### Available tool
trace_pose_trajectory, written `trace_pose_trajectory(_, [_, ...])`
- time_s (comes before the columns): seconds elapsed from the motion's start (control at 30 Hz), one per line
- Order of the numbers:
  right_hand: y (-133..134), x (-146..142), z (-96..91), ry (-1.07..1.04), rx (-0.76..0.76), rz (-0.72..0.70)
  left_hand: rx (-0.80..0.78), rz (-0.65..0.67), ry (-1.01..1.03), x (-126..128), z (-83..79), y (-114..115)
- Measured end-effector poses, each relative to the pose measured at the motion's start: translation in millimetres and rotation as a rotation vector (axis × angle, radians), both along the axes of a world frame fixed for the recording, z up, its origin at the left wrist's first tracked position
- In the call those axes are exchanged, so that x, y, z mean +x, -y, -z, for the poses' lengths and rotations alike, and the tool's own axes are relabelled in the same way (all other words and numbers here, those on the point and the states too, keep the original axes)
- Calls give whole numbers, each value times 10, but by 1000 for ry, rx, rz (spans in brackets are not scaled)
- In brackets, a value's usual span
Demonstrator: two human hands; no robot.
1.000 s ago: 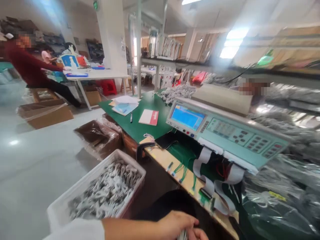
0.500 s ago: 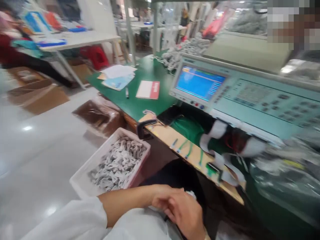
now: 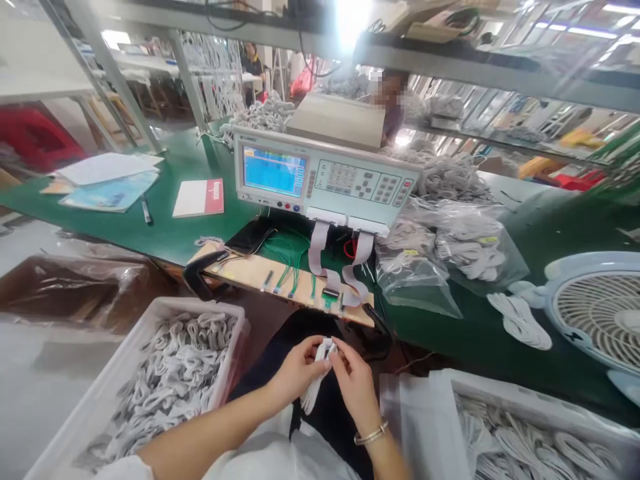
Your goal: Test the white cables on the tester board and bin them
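Between my two hands, over my lap, is a small bundle of white cable (image 3: pixel 313 392), coiled into a loop that hangs down. My left hand (image 3: pixel 299 369) pinches it near the top from the left. From the right, the thumb and fingers of my right hand (image 3: pixel 351 371) close on the same upper end. Just beyond my hands is a wooden board (image 3: pixel 240 270) clamped to the table edge, with green wires and small connectors on it. Grey ribbon cables (image 3: pixel 319 247) run from the board up to a tester (image 3: pixel 327 180) with a lit blue screen.
A white bin (image 3: pixel 157 308) of cable bundles stands to my left, another bin (image 3: pixel 447 400) to my right. Bagged cables (image 3: pixel 470 243), a loose cable bundle (image 3: pixel 520 320) and a fan (image 3: pixel 600 313) occupy the green table's right side. Papers (image 3: pixel 107 177) lie left. Another person (image 3: pixel 393 107) is behind the tester.
My view has swung right and levelled, bringing the fan and right bin into sight. My hands, earlier overlapped near my lap, now hold the cable bundle between them in plain view.
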State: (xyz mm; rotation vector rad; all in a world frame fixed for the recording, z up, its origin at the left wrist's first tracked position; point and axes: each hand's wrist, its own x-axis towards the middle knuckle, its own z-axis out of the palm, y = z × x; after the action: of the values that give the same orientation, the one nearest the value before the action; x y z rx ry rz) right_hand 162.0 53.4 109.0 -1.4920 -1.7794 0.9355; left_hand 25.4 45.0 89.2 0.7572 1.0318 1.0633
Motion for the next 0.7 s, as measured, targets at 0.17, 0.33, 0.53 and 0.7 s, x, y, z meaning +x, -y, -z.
trace_pose_trajectory(0.17, [59,-3,-39,119,306,-48,-116,-5,94,92,-120,-38])
trace_pose_trajectory(0.33, [4,-6,-86,-54,181,-60,-129,-94,20,149,-152,-144])
trace_pose_trajectory(0.53, [-285,-16,-147,-391,-175,68,67,-62,-126,43,-162,-360])
trace_pose_trajectory(0.7, [-363,-3,-165,-352,-162,83,-4,82,-42,-82,-263,-432])
